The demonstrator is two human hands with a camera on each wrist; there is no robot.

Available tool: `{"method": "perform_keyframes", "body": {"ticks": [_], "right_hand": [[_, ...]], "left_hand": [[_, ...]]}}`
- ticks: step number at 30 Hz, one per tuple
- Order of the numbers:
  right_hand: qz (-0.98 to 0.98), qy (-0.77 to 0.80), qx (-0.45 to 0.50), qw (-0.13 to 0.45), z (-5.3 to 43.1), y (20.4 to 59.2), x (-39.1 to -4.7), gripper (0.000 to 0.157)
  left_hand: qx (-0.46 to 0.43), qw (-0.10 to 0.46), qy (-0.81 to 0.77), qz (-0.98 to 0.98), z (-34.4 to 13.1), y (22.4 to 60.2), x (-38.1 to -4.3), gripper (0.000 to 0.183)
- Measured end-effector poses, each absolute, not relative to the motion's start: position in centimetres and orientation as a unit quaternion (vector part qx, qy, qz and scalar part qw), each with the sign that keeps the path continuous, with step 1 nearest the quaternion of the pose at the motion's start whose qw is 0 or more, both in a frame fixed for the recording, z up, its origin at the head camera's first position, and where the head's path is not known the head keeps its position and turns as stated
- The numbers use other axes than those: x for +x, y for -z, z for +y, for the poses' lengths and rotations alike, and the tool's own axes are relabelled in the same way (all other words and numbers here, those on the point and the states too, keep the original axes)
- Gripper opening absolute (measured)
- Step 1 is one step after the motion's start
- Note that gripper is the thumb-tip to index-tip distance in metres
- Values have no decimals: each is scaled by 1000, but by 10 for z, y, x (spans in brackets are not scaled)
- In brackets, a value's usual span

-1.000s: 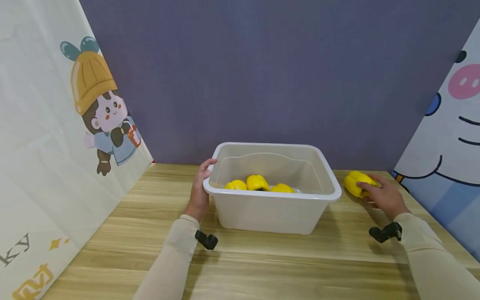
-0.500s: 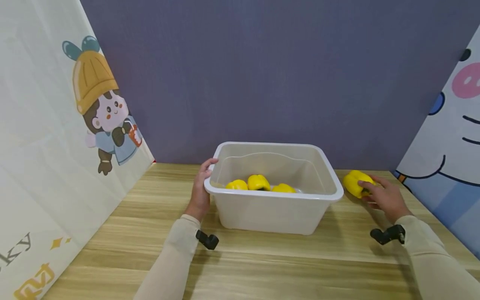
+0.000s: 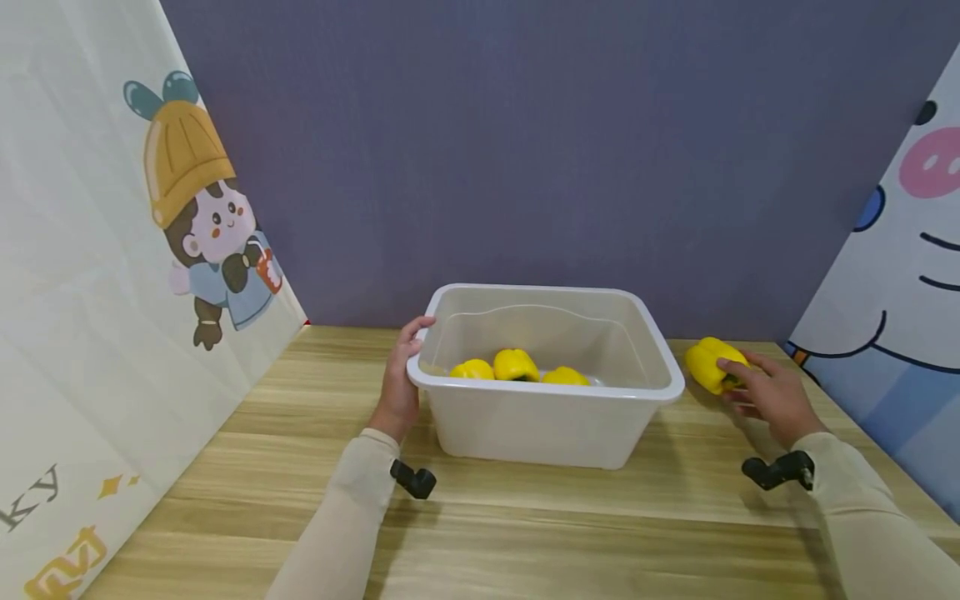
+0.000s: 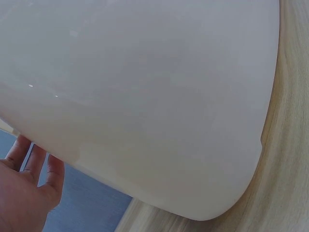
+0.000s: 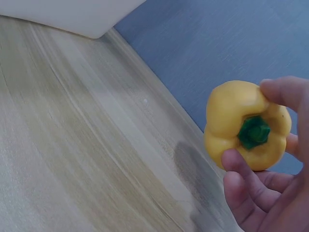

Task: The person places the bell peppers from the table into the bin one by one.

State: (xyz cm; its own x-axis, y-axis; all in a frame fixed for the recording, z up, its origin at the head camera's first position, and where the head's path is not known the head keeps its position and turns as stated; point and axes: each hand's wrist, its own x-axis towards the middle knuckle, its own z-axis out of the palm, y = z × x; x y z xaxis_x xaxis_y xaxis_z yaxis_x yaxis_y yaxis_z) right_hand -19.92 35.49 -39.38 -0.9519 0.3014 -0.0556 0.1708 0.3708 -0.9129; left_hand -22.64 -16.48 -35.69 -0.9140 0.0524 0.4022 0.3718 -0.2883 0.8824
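A whitish plastic bin (image 3: 532, 425) stands on the table in the head view. My left hand (image 3: 397, 375) holds its left rim, fingertips over the edge; in the left wrist view the fingers (image 4: 34, 162) lie against the bin's side (image 4: 159, 106). Inside lie several yellow bell peppers (image 3: 515, 365), partly hidden by the front wall. To the right of the bin, my right hand (image 3: 772, 396) grips another yellow bell pepper (image 3: 705, 364) between thumb and fingers. Its green stem (image 5: 254, 131) faces the right wrist camera, and its shadow falls on the table.
The wood-grain table (image 3: 525, 533) ends at a dark blue-grey partition (image 3: 540, 150) close behind the bin. Printed panels stand on the left (image 3: 75, 250) and on the right (image 3: 900, 333), the latter near my right hand.
The pepper in my right hand has risen slightly and its stem end has turned a little more into view. My left hand and the bin stay in place.
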Motion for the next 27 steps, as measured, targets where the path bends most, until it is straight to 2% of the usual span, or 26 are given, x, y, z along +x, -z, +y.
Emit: {"method": "perform_keyframes", "body": {"ticks": [27], "right_hand": [[-839, -535, -85, 56, 349, 375, -186, 95]], "left_hand": [[-185, 108, 784, -582, -166, 360, -227, 51]]}}
